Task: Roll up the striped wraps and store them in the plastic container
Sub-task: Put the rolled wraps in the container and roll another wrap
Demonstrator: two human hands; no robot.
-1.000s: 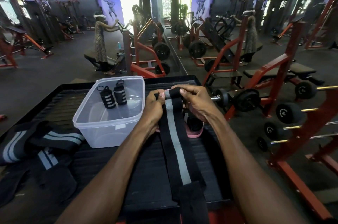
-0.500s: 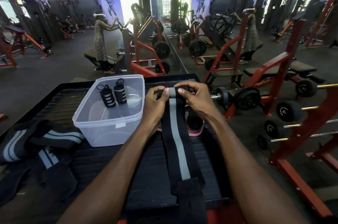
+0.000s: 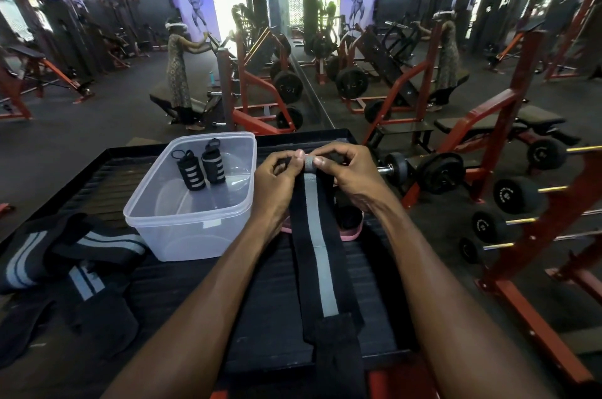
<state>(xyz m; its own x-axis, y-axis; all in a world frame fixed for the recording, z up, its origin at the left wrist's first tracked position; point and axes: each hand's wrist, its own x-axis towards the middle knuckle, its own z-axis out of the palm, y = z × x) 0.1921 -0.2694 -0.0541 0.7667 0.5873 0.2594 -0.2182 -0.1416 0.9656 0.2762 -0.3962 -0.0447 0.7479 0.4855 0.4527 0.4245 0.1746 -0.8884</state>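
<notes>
Both hands pinch the rolled far end of my striped wrap (image 3: 317,255) on the black mat (image 3: 182,294): left hand (image 3: 277,182), right hand (image 3: 353,175). Two rolled wraps (image 3: 200,167) stand in the plastic container (image 3: 195,232) beside them.

Both bare forearms reach forward from the bottom of the view and converge toward the middle, wrists nearly straight. The left hand (image 3: 277,177) is seen back-up, its fingers curled inward and its thumb pointing right, pinching the rolled far end of the striped wrap (image 3: 317,245). The right hand (image 3: 350,172) mirrors it, fingers arched and curled down over the same roll, thumb tip pressed against the roll's grey band. The two thumbs sit just beside each other, nearly touching.
</notes>
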